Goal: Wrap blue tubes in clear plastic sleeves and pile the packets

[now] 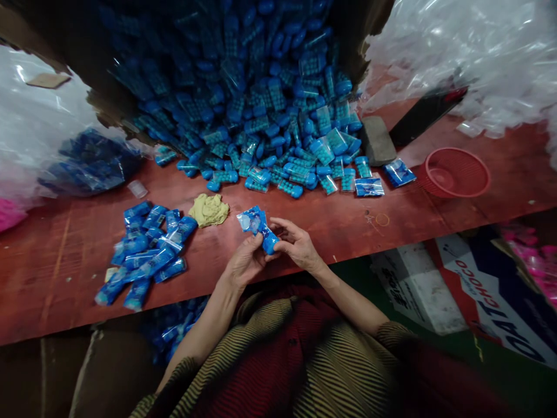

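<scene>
My left hand (244, 262) and my right hand (296, 244) meet at the near edge of a red-brown table (391, 223). Both pinch one small clear packet with a blue item inside (260, 228), held just above the table edge. A group of similar flat blue packets (145, 249) lies on the table to my left. A large heap of blue packaged items (270, 104) spills from an open cardboard box at the back.
A crumpled yellow cloth (209, 209) lies left of my hands. A red plastic basket (456, 173) sits at the right. Clear plastic bags (470, 52) pile up at the back right and left. Cardboard boxes (491, 296) stand below the table.
</scene>
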Available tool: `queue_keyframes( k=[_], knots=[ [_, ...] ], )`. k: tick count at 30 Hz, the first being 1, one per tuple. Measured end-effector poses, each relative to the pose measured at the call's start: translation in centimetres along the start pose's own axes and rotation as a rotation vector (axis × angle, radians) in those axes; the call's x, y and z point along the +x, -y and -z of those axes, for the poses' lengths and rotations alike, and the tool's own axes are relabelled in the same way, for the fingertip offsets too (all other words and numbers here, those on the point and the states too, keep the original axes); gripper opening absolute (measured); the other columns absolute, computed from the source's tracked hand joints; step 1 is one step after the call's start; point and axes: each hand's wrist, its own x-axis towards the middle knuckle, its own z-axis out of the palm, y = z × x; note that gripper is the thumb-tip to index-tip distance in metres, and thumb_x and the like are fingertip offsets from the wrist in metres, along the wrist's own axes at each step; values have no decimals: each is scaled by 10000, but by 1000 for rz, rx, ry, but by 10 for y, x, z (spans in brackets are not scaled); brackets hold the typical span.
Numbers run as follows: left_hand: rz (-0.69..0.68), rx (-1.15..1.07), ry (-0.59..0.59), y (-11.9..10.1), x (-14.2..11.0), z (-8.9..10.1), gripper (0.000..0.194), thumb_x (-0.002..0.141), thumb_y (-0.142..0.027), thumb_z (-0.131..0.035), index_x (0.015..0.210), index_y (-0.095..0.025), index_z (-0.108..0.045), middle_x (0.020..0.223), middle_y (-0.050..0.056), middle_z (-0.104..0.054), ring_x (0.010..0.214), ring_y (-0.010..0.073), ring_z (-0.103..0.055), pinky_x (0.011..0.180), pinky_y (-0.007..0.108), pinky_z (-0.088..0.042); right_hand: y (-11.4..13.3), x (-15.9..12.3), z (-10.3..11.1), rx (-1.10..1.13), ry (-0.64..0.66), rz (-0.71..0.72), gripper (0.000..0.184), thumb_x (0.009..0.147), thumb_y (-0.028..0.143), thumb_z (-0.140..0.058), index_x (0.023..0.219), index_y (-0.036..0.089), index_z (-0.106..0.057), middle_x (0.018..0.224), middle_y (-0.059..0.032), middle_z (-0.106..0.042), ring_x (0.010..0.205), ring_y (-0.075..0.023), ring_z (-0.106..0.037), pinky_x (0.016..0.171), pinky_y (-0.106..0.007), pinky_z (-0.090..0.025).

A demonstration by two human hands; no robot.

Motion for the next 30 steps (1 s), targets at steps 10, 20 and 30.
queue_keyframes(
  k=[10, 20, 30],
  knots=[
    [-24, 20, -43, 0, -2, -9, 295, 648, -301, -766, 833, -96, -660, 635, 30, -629, 527, 94, -540, 431, 178, -416, 4, 1, 1, 48, 16, -85, 591, 641, 272, -754, 1200, 288, -563, 1041, 1, -566, 808, -118, -548, 741, -267, -501],
    [30, 64, 2, -4, -7, -2, 279, 690, -230, -728, 940, -138, -646, 757, 53, -687, 643, 144, -629, 505, 196, -459, 11, 6, 6, 188, 164, -141, 784, 574, 228, -807, 1279, 322, -478, 1052, 9, -530, 802, -101, -528, 699, -218, -484],
    [-34, 61, -25, 3, -11, -17, 334, 680, -302, -743, 956, -134, -658, 742, 43, -672, 611, 118, -595, 488, 186, -451, 2, 6, 10, 181, 155, -86, 756, 612, 310, -797, 1289, 321, -462, 1052, 11, -522, 847, -119, -525, 756, -256, -494]
  ],
)
